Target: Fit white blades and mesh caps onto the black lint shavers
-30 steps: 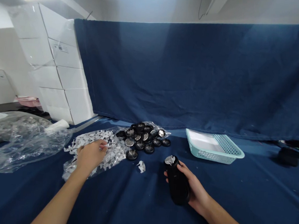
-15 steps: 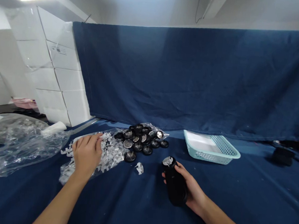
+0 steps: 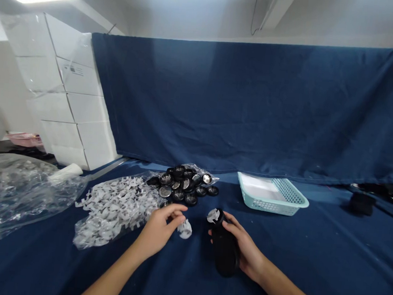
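Note:
My left hand (image 3: 162,229) is curled, thumb and index finger at a small white plastic piece (image 3: 185,229) over the blue cloth; whether it is one piece or two overlapping is hard to tell. My right hand (image 3: 247,248) is wrapped round a long black rounded body (image 3: 225,253), tilted with its open end up and to the left. At that end sits a white plastic piece (image 3: 213,215). Left of my left hand lies a heap of white plastic pieces (image 3: 115,209) on a clear bag. Black round caps (image 3: 178,195) with shiny insides are piled just beyond.
A light green basket (image 3: 270,205) with white lining stands at the back right. At left are a large clear bag (image 3: 37,198) and stacked white boxes (image 3: 72,104). A blue curtain (image 3: 241,105) hangs behind. Dark items (image 3: 361,204) lie far right.
My left hand has moved right from the white heap to beside the white piece near the middle. The right hand still holds the black body, now slightly lower. The view has shifted a little.

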`<action>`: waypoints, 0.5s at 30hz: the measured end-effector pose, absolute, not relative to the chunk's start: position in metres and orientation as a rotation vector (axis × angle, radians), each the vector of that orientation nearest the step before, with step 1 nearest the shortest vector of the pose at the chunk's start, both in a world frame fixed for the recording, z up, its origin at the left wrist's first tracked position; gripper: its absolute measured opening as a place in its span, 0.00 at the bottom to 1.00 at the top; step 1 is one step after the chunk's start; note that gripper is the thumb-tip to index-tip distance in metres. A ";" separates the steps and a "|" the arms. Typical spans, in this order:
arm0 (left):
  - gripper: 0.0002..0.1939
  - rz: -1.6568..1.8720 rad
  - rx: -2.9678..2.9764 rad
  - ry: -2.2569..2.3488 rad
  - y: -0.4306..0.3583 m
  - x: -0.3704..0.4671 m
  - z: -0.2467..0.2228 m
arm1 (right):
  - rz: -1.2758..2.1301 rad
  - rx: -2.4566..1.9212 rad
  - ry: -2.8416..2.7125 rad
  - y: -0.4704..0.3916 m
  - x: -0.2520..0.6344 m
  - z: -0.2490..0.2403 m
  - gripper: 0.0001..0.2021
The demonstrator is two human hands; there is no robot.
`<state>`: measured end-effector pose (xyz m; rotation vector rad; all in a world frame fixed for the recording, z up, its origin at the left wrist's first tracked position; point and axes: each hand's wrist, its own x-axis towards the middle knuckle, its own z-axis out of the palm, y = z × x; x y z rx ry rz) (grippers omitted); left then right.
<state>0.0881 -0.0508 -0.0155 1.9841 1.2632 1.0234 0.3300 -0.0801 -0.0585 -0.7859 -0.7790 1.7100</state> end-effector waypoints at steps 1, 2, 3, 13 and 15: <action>0.13 0.973 1.976 1.241 -0.054 0.091 -0.016 | 1.709 -0.786 -0.788 -0.080 0.330 -0.058 0.28; 0.13 0.929 1.969 1.225 -0.056 0.093 -0.016 | 1.705 -0.785 -0.793 -0.080 0.330 -0.058 0.28; 0.13 0.890 1.963 1.213 -0.058 0.095 -0.016 | 1.702 -0.785 -0.794 -0.080 0.330 -0.058 0.28; 0.11 0.740 1.976 1.185 -0.061 0.099 -0.022 | 1.711 -0.804 -0.778 -0.079 0.329 -0.056 0.29; 0.11 0.716 1.980 1.189 -0.062 0.099 -0.022 | 1.715 -0.812 -0.781 -0.079 0.329 -0.057 0.29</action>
